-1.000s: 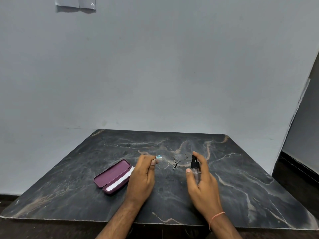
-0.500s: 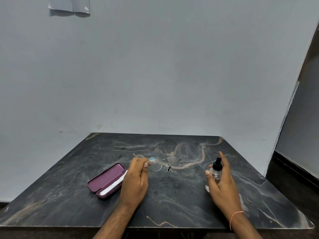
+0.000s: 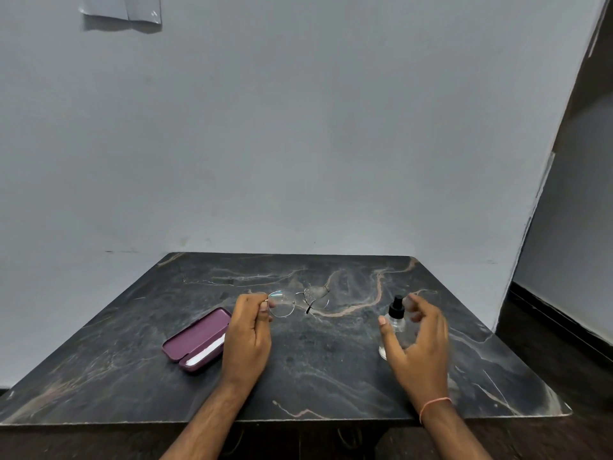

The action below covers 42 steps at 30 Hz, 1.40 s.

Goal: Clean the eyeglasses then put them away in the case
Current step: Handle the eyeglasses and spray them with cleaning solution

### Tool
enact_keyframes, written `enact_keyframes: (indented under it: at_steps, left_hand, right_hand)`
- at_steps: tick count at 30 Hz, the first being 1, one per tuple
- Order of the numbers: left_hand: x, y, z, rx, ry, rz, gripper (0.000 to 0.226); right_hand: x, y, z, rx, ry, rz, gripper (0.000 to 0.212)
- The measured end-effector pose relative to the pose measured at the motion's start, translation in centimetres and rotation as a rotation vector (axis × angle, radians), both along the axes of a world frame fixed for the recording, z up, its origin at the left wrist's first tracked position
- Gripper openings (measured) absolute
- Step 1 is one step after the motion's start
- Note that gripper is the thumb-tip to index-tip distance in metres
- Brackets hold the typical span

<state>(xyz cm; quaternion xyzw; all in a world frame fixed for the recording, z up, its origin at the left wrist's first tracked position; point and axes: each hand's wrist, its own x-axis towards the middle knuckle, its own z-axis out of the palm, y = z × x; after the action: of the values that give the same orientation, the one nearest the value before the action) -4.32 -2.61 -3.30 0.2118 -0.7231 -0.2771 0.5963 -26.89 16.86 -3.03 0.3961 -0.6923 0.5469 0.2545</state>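
Two hands: left hand [image 3: 247,330] pinches thin wire-rimmed eyeglasses [image 3: 297,302], long axis rightward; right hand [image 3: 416,343], fingers loose, beside clear black-capped spray bottle [image 3: 394,323], grip uncertain

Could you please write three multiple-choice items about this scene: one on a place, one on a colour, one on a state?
1. Where does the case lie on the table?
A. left of the left hand
B. right of the spray bottle
C. at the table's far edge

2. What colour is the spray bottle's cap?
A. white
B. black
C. maroon

3. In what state is the case?
A. closed
B. open
C. upside down

Answers: 1 A, the case is just left of the left hand, which holds the eyeglasses. 2 B, the cap is dark on a clear body beside the right hand. 3 B, the lid lies back and a white strip shows inside.
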Motion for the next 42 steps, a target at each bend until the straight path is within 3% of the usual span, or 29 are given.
enact_keyframes:
  at_steps: [2,5,9,12,15,19,25,30,34,42]
  left_hand:
    - [0.2,0.6,0.4,-0.013,0.007,-0.009,0.022]
    - [0.4,1.5,1.3,-0.022,0.032,-0.033,0.022]
    - [0.5,2.6,3.1,-0.073,0.059,-0.062,0.024]
    - [0.6,3.7,4.6,-0.113,0.085,-0.096,0.033]
    - [0.9,4.7,5.3,-0.166,0.122,-0.157,0.043]
    - [1.2,5.4,5.2,-0.225,0.11,-0.222,0.03]
    - [2.4,5.7,4.9,-0.274,0.053,-0.26,0.032]
    - [3.3,5.7,4.9,-0.294,0.041,-0.283,0.034]
    - [3.7,5.3,4.7,-0.34,0.02,-0.28,0.022]
    - [4.5,3.6,3.8,-0.347,-0.024,-0.233,0.04]
  right_hand:
    - [0.6,0.3,0.0,0.005,0.126,0.008,0.036]
    - [2.1,0.4,-0.6,0.081,0.193,0.097,0.024]
    - [4.8,-0.5,-0.5,0.089,0.154,0.303,0.029]
    - [7.8,-2.0,1.4,0.212,-0.16,0.586,0.035]
    - [10.6,-3.9,3.9,0.262,-0.606,0.81,0.035]
    - [12.9,-5.6,5.9,0.166,-1.193,0.995,0.037]
    - [14.0,-7.0,6.0,-0.005,-1.547,1.31,0.031]
    - [14.2,-7.2,6.8,-0.044,-1.545,1.399,0.027]
    - [14.2,-7.6,7.4,-0.18,-1.632,1.436,0.017]
    - [13.1,-7.3,9.3,-0.248,-1.281,1.167,0.02]
